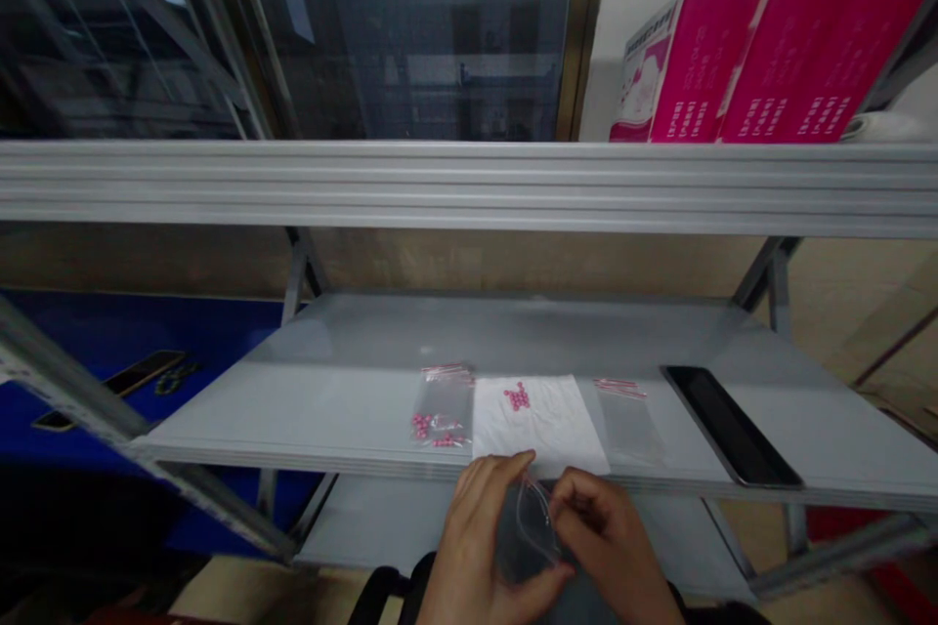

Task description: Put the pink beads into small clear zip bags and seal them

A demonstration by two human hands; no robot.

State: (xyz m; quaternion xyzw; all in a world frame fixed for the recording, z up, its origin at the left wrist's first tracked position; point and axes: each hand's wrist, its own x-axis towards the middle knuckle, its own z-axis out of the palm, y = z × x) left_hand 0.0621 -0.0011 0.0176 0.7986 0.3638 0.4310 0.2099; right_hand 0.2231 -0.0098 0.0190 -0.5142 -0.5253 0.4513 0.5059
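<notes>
Seen from the person's own head, two bare hands reach up from the bottom middle of the view, just in front of the near edge of a grey metal shelf (293,410). Between them is a small clear plastic bag (533,520), its long side running roughly upright and tilted slightly away from the person. The right hand (605,532) is clenched in a pinch, with its fingertips (564,498) gripping the bag's upper part. The left hand (480,537) curves around the bag's lower side, and its thumb (546,581) presses against the plastic, so it seems to be grasping the bag too. Just beyond the hands, a white sheet (538,425) lies on the shelf with a small cluster of pink beads (517,396) on it. To its left is a clear bag of pink beads (441,405), nearer the left hand, and to its right is a flat clear bag (626,425), nearer the right hand. Farther right lies a black tray (733,425). Pink boxes (769,49) stand on the shelf above, in front of a dark window (403,29).
</notes>
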